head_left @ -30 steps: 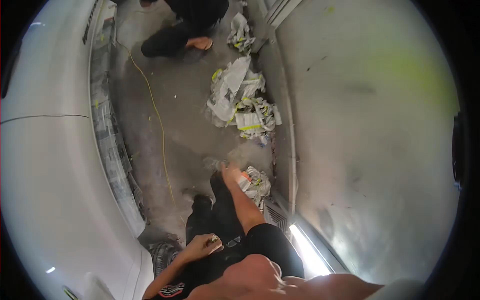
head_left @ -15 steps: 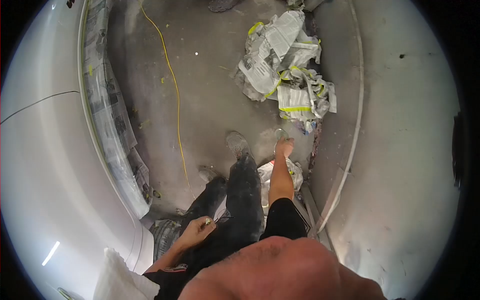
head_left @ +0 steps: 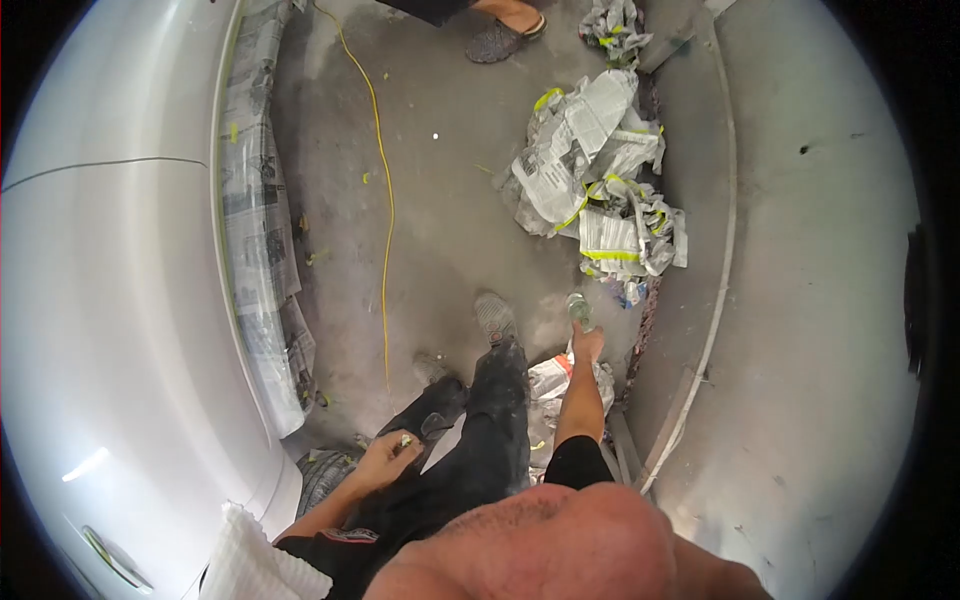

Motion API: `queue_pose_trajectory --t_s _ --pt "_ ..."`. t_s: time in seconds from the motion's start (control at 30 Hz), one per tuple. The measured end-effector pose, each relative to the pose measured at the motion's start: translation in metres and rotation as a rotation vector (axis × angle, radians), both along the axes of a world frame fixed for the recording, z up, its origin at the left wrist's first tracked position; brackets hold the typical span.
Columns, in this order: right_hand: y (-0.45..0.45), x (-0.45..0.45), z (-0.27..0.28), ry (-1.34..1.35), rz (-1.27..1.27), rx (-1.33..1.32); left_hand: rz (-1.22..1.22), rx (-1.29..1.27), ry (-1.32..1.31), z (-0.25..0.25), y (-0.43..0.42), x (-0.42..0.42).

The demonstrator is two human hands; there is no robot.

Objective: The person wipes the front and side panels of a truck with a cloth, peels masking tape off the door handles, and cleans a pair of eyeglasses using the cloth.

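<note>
My left hand [head_left: 389,459] is closed on a small pale scrap [head_left: 406,440], over my dark trousers. Dark glasses [head_left: 434,424] hang just beside its fingertips; whether the fingers also hold them is unclear. Lower right of centre, my right hand [head_left: 587,343] grips a clear bottle [head_left: 579,307] at one end, above the grey floor. Crumpled newspaper [head_left: 548,385] with an orange-red patch lies partly under my right forearm. A larger heap of newspaper [head_left: 575,150] with yellow-green tape spreads beyond the bottle, against the right wall.
A white vehicle [head_left: 120,260] fills the left, its lower edge masked with newspaper [head_left: 250,210]. A yellow cord [head_left: 388,220] runs along the floor. At the top is another person's shoe [head_left: 495,42]. A wheel [head_left: 325,474] and a white cloth [head_left: 255,560] are at lower left.
The bottle, blurred at first, now shows clearly in my right hand. My left hand remains near my leg. The view has shifted, and the other person's foot shows more than half a second ago.
</note>
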State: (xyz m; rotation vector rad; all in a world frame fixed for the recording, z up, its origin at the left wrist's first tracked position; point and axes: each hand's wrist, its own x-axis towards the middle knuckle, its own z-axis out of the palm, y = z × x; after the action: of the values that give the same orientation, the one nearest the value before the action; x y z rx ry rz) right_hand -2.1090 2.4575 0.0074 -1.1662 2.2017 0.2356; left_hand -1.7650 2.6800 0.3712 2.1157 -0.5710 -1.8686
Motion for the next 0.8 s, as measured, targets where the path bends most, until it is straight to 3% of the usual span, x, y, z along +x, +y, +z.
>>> queue_pose_trajectory --t_s 0.1,0.23,0.27,0.4,0.5,0.57,0.67,0.8 --pt "0.03 -0.014 0.023 -0.019 -0.007 -0.198 -0.018 -0.023 -0.019 0.025 -0.002 0.001" --pt "0.013 -0.004 0.157 -0.196 0.002 -0.278 -0.007 -0.204 -0.051 0.07 -0.001 0.004" --pt "-0.004 0.008 0.205 -0.313 0.058 -0.399 -0.029 -0.217 -0.073 0.089 -0.002 0.005" --pt "-0.105 0.072 0.521 -0.665 0.275 -0.813 -0.04 -0.278 -0.142 0.136 0.004 0.016" --pt "-0.131 0.11 0.757 -0.844 0.648 -1.358 -0.002 -0.488 -0.269 0.181 0.001 0.027" --pt "-0.118 0.123 0.877 -0.949 0.937 -1.669 0.017 -0.587 -0.366 0.197 0.004 0.043" --pt "-0.086 0.145 0.994 -1.08 1.436 -1.953 0.081 -0.553 -0.484 0.247 -0.001 0.051" --pt "-0.05 0.169 1.057 -1.171 1.823 -2.063 0.249 -0.649 -0.616 0.272 0.01 0.05"
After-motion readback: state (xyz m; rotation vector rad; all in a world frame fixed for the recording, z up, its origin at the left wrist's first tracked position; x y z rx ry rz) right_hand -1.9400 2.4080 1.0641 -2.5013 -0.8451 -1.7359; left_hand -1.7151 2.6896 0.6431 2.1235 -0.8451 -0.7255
